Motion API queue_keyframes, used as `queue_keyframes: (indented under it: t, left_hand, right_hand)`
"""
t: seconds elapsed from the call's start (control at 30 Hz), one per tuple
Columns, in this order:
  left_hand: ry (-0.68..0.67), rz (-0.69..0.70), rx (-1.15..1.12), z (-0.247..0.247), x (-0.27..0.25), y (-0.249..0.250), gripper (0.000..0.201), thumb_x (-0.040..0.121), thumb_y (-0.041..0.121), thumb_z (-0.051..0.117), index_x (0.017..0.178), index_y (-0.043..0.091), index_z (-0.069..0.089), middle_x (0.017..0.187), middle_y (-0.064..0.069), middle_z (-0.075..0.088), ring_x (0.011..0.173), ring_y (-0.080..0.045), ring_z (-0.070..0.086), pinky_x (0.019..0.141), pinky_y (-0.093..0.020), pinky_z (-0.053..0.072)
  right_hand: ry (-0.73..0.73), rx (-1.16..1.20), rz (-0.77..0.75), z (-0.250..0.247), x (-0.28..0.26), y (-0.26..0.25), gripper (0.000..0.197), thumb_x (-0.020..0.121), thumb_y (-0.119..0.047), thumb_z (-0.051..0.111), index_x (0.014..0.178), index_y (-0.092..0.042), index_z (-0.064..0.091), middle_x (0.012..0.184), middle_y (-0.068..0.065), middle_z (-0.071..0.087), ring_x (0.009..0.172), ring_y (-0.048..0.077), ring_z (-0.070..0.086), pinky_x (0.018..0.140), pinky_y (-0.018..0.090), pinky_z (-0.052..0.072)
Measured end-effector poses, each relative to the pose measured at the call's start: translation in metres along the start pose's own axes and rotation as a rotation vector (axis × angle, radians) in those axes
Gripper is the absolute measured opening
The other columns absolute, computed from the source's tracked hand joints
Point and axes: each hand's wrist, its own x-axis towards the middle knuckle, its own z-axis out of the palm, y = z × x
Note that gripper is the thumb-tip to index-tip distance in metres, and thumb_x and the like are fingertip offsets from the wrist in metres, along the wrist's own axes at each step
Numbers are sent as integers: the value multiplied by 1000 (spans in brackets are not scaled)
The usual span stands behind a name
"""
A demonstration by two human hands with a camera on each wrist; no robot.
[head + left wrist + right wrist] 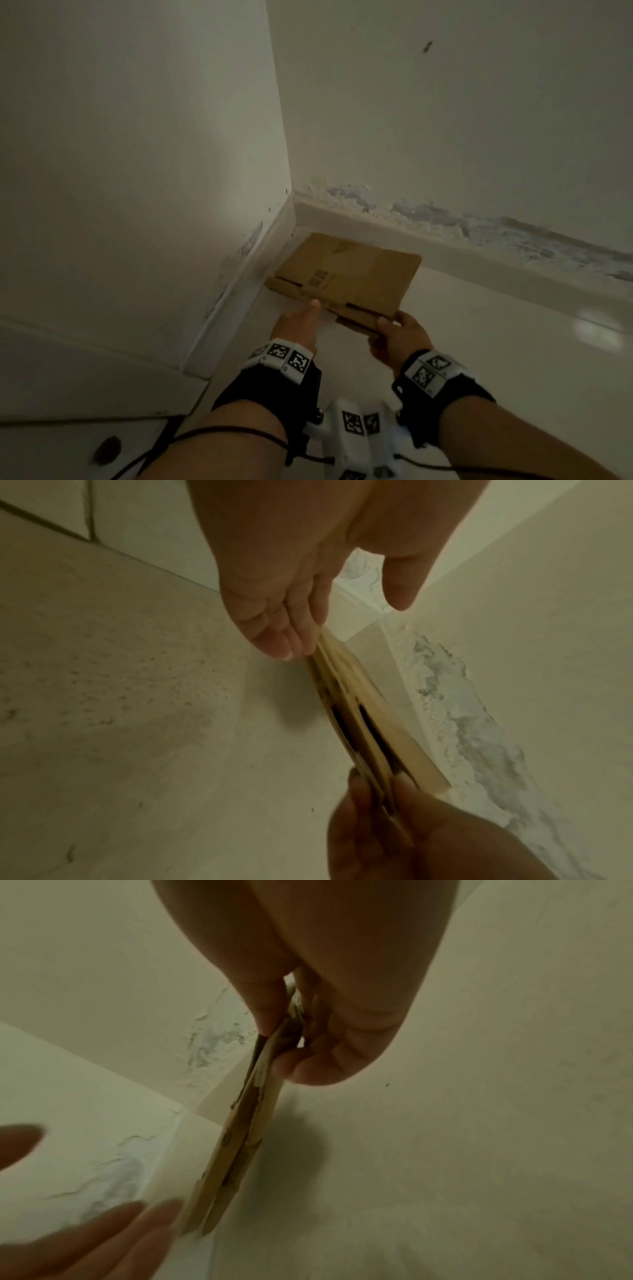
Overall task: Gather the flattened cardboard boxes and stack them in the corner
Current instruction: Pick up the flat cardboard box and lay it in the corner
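Note:
A small stack of flattened brown cardboard boxes lies in the room's corner, its far edges close to both skirting boards. My right hand pinches the stack's near right corner, thumb on top and fingers beneath; the right wrist view shows the cardboard's layered edge between thumb and fingers. My left hand has straight fingers, and their tips touch the stack's near edge. In the left wrist view those straight fingers meet the end of the cardboard. Whether the near edge rests on the floor or is lifted slightly is unclear.
Two off-white walls meet at the corner, with white skirting boards along both. Paint is peeling above the right skirting. The pale tiled floor stretches to the right. A dark round spot marks the floor at the lower left.

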Motion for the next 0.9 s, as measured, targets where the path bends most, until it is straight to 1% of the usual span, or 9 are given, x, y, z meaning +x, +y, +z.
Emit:
queue_keyframes:
  t: [0.07, 0.13, 0.17, 0.27, 0.4, 0.6, 0.73, 0.8, 0.9]
  left_hand:
    - [18, -30, -41, -3, 8, -3, 40, 88, 43, 47, 67, 10, 53, 94, -16, 61, 97, -32, 59, 99, -41, 46]
    - [32, -51, -73, -4, 10, -4, 39, 90, 37, 49, 59, 14, 44, 71, -7, 50, 70, -24, 51, 81, -34, 45]
    - [29, -55, -72, -5, 11, -6, 38, 90, 35, 49, 59, 14, 44, 68, -5, 47, 64, -21, 46, 76, -33, 42]
    - [17, -74, -50, -7, 12, -10, 34, 89, 34, 51, 62, 14, 48, 69, -5, 50, 65, -21, 47, 77, -34, 40]
    - [12, -69, -35, -12, 20, -17, 30, 89, 34, 50, 71, 11, 53, 88, -8, 56, 88, -25, 51, 84, -35, 43]
    - [-4, -44, 24, -12, 11, -14, 36, 91, 34, 47, 108, 5, 60, 103, -12, 57, 101, -32, 58, 94, -39, 46]
    - [-37, -49, -18, -1, -4, -6, 30, 92, 30, 47, 68, 11, 50, 73, -4, 49, 65, -19, 47, 72, -30, 39]
    - [-44, -37, -27, 6, -13, -2, 33, 91, 30, 48, 63, 14, 47, 69, -2, 46, 61, -16, 43, 66, -28, 38]
    - [-76, -29, -11, 17, -24, 1, 32, 91, 33, 48, 65, 14, 48, 71, -2, 48, 63, -16, 45, 70, -31, 40]
  right_hand:
    - [36, -141, 5, -2, 16, -4, 43, 95, -13, 46, 138, -12, 40, 82, 15, 55, 56, 23, 51, 49, 30, 45]
    - [62, -277, -35, -1, 25, -11, 41, 94, -15, 47, 135, -11, 44, 84, 13, 57, 60, 24, 54, 54, 34, 50]
    - [59, -354, -76, 0, 29, -13, 39, 92, -15, 50, 131, -8, 47, 89, 14, 58, 67, 25, 57, 63, 38, 55]
    - [35, -525, -151, 12, 40, -12, 48, 85, -14, 57, 131, -5, 48, 106, 14, 62, 94, 30, 62, 92, 45, 53]
    - [30, -694, -130, 26, 41, -8, 49, 86, -17, 57, 132, -4, 45, 127, 17, 57, 115, 36, 57, 97, 38, 49]
    - [4, -660, -95, 7, 42, 1, 67, 83, -9, 58, 142, -3, 27, 140, 25, 42, 124, 40, 49, 101, 48, 46]
    - [1, -607, -75, -17, 37, 1, 78, 80, -14, 62, 147, -15, 21, 143, 20, 41, 125, 37, 49, 101, 47, 46]
    - [23, -565, -56, -28, 34, 5, 80, 77, -18, 66, 146, -20, 24, 139, 19, 46, 120, 36, 53, 100, 49, 47]
    - [80, -465, -19, -49, 24, 11, 85, 75, -22, 70, 145, -23, 22, 121, 18, 55, 108, 36, 59, 95, 52, 49]
